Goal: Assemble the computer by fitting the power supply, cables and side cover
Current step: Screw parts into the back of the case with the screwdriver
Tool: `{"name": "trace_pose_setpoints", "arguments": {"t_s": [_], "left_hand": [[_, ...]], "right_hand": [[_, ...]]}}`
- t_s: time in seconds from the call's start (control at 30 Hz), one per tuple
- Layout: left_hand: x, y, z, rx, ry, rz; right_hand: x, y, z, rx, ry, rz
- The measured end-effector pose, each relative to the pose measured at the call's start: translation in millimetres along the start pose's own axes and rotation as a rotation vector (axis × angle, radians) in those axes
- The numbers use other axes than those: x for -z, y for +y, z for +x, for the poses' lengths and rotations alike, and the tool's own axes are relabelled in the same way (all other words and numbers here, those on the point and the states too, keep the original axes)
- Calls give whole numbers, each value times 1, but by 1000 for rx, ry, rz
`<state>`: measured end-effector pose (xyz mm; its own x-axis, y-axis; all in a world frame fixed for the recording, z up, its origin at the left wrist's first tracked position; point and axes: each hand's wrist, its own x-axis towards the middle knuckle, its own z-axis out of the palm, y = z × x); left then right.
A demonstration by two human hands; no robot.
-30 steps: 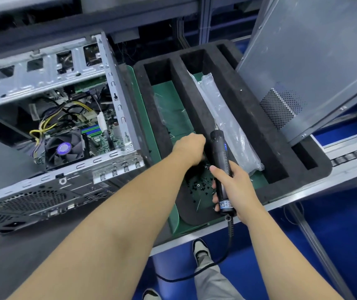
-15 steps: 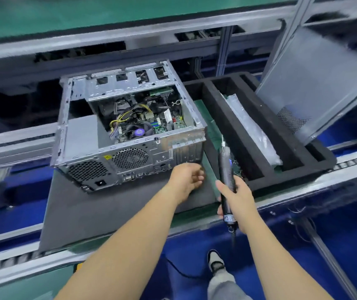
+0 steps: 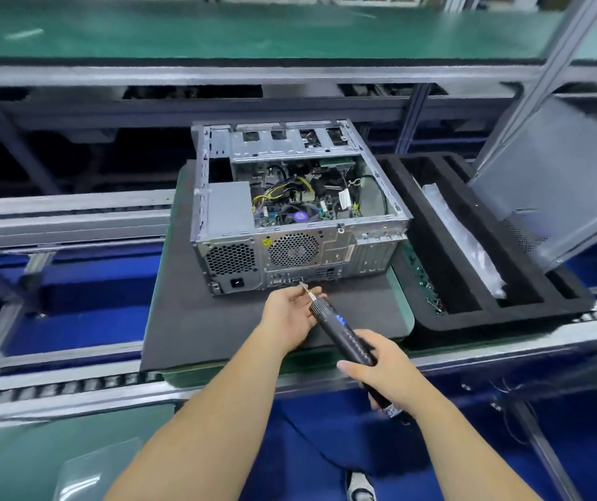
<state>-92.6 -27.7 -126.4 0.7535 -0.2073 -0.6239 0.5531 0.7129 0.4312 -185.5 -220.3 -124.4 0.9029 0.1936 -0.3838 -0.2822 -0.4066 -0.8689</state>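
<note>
We've got the black pen-style electric screwdriver (image 3: 348, 338) wrapped in our right hand (image 3: 385, 370), fingers curled round the lower part of the barrel. Our left hand (image 3: 291, 316) is up at the tip, fingertips (image 3: 313, 291) pinched in close around the bit; it looks like we're seating a small screw there, but it's too tiny to make out for sure.

The driver sits just below the middle of the frame. Its long axis runs diagonally, cable end at lower right, bit pointing upper left toward the back panel of the open grey metal computer case (image 3: 297, 215). The case lies on its side on the dark grey mat (image 3: 195, 320), in the centre of the frame, open side up, with the grey power supply box (image 3: 230, 207) already sitting in its left rear corner.

Our guess for doing this bit well: keep the pinch light until the screw sits straight on the bit, then line the barrel up square with the hole in the rear panel before spinning. Coming in at this slant would probably cross-thread it.

The grey metal side cover (image 3: 557, 179) leans at the right edge of the frame, above the black foam tray (image 3: 506, 320), so that's not fitted yet.
</note>
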Motion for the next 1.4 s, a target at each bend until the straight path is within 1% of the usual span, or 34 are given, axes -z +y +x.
{"name": "trace_pose_setpoints", "arguments": {"t_s": [0.17, 0.37, 0.47, 0.6, 0.77, 0.87, 1.0, 1.13, 1.2, 1.4], "left_hand": [[7, 13, -3, -45, -14, -56], [12, 16, -7, -74, -8, 1], [15, 15, -7, -86, 0, 67], [19, 19, -9, -113, 16, 123], [19, 32, -12, -126, 35, 12], [14, 34, -10, -170, 60, -56], [15, 33, -11, -186, 71, -73], [5, 33, -17, -205, 47, -77], [-4, 34, -22, -240, 28, -122], [-17, 42, -34, -317, 29, -182]], "right_hand": [[-1, -6, 1, -3, -25, -18], [-6, -7, 1, -14, -23, -36], [-7, -8, 0, -27, -28, -54], [-11, -15, 0, -68, -100, 11], [-35, -34, 7, -90, -138, 123], [-55, -45, 11, -78, -135, 155], [-68, -43, 8, -76, -103, 187], [-71, -39, 2, -23, -27, 164], [-70, -41, 2, 6, -3, 162], [-67, -51, 3, 84, 8, 171]]}}
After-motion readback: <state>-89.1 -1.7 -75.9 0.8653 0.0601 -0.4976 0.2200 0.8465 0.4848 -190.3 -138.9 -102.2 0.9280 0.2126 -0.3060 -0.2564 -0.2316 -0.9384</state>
